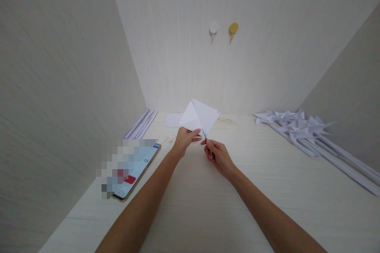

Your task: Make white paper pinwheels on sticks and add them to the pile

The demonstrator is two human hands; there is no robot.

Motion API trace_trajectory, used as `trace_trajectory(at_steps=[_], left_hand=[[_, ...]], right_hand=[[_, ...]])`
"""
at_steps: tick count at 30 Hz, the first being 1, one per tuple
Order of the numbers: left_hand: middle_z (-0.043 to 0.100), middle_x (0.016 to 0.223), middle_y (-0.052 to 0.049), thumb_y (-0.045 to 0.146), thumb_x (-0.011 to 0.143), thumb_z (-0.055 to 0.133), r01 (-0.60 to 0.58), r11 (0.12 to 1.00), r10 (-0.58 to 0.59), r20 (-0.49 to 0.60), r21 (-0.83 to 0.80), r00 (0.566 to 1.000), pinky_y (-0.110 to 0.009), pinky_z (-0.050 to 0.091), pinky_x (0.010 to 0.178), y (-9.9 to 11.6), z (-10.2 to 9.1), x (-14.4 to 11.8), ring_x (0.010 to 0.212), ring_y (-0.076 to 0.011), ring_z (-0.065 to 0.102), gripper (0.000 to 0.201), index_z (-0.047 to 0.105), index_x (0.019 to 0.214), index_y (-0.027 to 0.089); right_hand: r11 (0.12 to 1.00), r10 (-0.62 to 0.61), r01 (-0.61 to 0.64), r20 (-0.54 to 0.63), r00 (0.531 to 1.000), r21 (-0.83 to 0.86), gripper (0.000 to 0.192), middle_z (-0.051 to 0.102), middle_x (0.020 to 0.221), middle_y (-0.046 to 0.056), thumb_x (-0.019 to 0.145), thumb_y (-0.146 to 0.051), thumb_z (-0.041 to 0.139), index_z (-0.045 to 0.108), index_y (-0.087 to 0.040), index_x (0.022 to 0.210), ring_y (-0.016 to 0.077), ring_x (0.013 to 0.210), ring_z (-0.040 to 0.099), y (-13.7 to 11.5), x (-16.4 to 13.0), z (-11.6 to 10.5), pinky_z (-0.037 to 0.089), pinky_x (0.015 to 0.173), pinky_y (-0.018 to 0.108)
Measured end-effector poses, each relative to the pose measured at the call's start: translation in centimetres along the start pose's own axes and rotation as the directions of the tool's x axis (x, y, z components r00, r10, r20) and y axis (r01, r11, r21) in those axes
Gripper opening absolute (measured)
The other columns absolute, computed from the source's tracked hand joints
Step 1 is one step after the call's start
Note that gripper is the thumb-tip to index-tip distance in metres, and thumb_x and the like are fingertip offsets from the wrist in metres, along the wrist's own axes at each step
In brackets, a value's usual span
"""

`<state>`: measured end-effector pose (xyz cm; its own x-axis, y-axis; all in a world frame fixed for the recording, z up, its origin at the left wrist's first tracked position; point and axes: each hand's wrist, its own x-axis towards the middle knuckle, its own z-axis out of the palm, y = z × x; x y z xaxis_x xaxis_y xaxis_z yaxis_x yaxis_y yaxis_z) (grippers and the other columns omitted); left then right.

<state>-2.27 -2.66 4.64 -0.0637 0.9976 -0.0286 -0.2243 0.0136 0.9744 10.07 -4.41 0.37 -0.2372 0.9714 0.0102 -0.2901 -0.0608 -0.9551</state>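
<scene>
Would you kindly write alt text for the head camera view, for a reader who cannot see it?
Two bare hands, left hand and right hand, hold a folded white paper above a pale table. A phone lies left; finished paper pinwheels are piled right.

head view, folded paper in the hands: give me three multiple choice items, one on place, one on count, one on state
1. Where do the finished paper pinwheels lie?
A. right side of the desk
B. beside the phone
C. on the wall

2. How many hooks are on the back wall?
A. one
B. two
C. four

3. How is the folded white paper placed?
A. flat on the desk
B. held up off the desk
C. rolled into a tube

Answers: 1 A, they are heaped at the desk's right edge by the wall. 2 B, a white hook and a yellow hook. 3 B, the left hand pinches it while the right hand meets its lower tip.
</scene>
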Motion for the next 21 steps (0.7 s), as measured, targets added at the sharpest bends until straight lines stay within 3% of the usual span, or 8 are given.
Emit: trace_trajectory(at_steps=[12,16,21], left_hand=[[0.063,0.066,-0.003,0.017,0.056,0.068,0.024,0.999,-0.023,0.006,-0.033,1.000,-0.022,0.050,0.055,-0.24,-0.11,0.02,0.055,-0.0090,0.057,0.015,0.061,0.067,0.009],[0.063,0.061,-0.002,0.018,0.054,0.069,0.048,0.999,-0.047,0.052,-0.016,0.998,-0.024,0.051,0.057,-0.29,0.18,-0.21,0.052,-0.0103,0.057,0.017,0.061,0.066,0.009],[0.061,0.058,-0.001,0.016,0.055,0.068,0.048,0.999,-0.047,0.032,-0.017,0.998,-0.025,0.051,0.058,-0.37,0.22,-0.25,0.049,-0.0093,0.056,0.013,0.059,0.062,0.009]], right_hand=[[1.000,-0.011,0.011,0.010,1.000,0.016,0.033,0.044,0.045,-0.006,0.061,-0.046,0.062,0.058,-0.015,0.069,0.0034,0.036,0.029,0.03,0.05,-0.04,0.014,0.037,0.021],[0.999,-0.003,0.004,-0.006,1.000,0.054,0.033,0.045,0.046,-0.006,0.060,-0.047,0.063,0.058,-0.015,0.068,0.0033,0.036,0.029,-0.08,-0.01,0.02,0.015,0.037,0.021],[0.998,0.006,-0.006,-0.010,1.000,0.063,0.033,0.044,0.044,-0.006,0.059,-0.046,0.064,0.058,-0.014,0.066,0.0028,0.035,0.026,-0.06,0.05,0.00,0.012,0.037,0.021]])
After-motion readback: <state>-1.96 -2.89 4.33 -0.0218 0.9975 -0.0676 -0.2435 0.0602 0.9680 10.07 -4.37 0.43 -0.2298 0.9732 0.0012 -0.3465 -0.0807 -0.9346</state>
